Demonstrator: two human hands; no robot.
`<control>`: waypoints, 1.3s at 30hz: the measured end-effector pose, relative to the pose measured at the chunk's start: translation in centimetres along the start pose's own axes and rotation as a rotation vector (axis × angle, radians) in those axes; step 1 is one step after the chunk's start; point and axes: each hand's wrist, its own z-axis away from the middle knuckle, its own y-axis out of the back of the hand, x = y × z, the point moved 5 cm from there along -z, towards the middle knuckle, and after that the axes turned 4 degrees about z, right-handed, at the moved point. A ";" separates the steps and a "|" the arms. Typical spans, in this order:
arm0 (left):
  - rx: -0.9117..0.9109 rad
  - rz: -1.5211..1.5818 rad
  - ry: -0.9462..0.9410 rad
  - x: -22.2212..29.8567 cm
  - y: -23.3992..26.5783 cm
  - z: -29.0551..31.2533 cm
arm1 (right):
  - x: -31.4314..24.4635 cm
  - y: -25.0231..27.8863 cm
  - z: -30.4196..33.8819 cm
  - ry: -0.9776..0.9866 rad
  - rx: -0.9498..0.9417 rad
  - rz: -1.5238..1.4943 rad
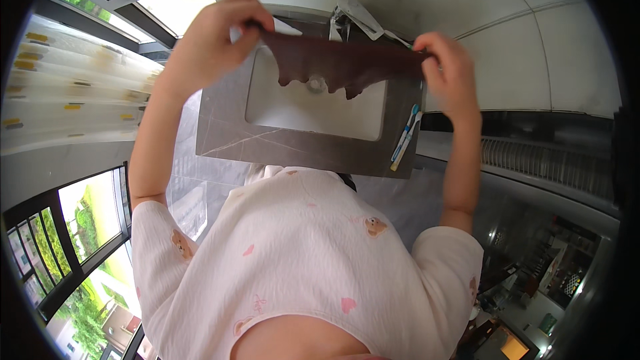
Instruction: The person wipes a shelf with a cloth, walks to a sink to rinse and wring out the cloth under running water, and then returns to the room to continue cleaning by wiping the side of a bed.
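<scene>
Stretched out sideways above the sink hangs a dark maroon cloth [340, 61] with an uneven, wavy lower edge. My left hand [217, 40] pinches its upper left corner. At the other end my right hand [452, 73] grips the upper right corner; both hands are slightly blurred. Below the cloth lies the white rectangular sink basin [313, 117], whose drain shows just beneath the wavy edge. Part of the basin's far side is hidden behind the cloth.
A chrome faucet [357, 17] rises behind the basin. Two toothbrushes [405, 137] lie on the right of the grey stone counter [230, 137]. A pale curtain [73, 83] and windows are on the left, a tiled wall [500, 60] at the back right.
</scene>
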 end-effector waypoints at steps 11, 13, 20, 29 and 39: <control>-0.721 0.391 0.938 -19.2 -20.8 11.8 | 5.5 -26.7 15.1 -0.851 -1.059 -0.634; -0.734 0.353 0.899 -21.2 -25.2 13.4 | 6.0 -31.4 17.4 -0.738 -0.990 -0.595; -0.539 -0.219 0.635 -21.9 -26.9 11.9 | 6.3 -32.1 14.6 -0.503 -0.871 -0.014; -0.632 -0.513 0.509 -23.3 -25.5 8.1 | 9.0 -30.5 11.7 -0.378 -0.925 0.254; -0.493 -0.445 0.387 -21.3 -26.4 11.4 | 7.5 -31.2 14.9 -0.242 -0.748 0.264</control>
